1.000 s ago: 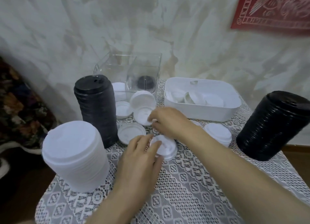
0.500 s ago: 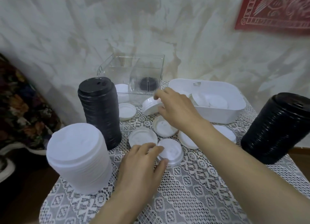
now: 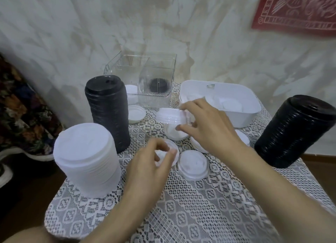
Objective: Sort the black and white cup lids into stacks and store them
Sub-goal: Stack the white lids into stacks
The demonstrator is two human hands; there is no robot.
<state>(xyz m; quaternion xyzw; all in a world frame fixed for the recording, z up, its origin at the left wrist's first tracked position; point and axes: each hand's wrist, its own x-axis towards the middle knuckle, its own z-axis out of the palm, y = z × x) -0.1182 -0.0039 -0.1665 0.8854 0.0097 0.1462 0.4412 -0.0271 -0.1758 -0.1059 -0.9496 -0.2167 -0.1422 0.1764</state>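
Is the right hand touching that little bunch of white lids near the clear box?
Touching. The head view shows the right hand gripping the small stack of white lids, with its fingers curled round the stack's right edge.

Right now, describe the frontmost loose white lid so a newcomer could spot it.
Start at the tall white lid stack at the lace table's front left. Go right past the left hand to the single white lid beside it. No hand holds it, and no loose lid lies nearer the front.
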